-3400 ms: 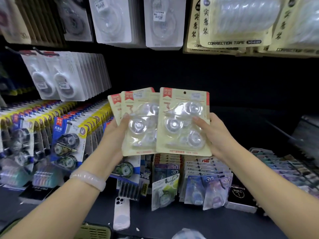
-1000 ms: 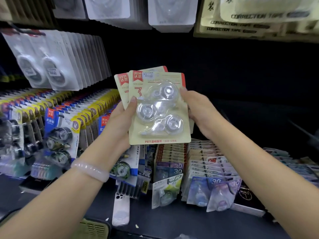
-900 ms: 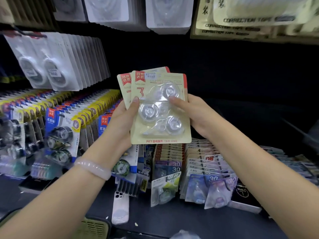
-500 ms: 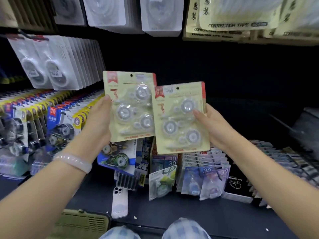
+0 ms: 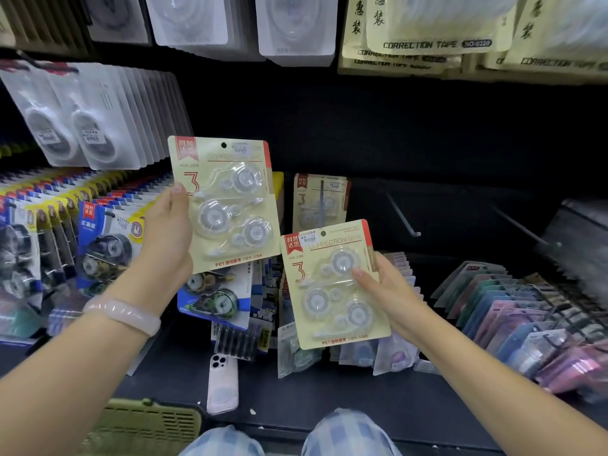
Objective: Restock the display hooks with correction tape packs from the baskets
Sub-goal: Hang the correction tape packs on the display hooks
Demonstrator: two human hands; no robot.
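Correction tape pack (image 5: 227, 205) per hand, basket (image 5: 144, 426) below

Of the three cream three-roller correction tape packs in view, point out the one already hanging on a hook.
The pack at the back, between the two held ones: a hook rod runs through its hole. The left hand and right hand each hold another.

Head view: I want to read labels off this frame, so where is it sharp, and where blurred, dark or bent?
Head view: print on the pack in the left hand and the pack in the right hand is fairly sharp; the right edge hooks smear into blur; the back panel is dark; the top row of packs bows with wide-angle distortion.
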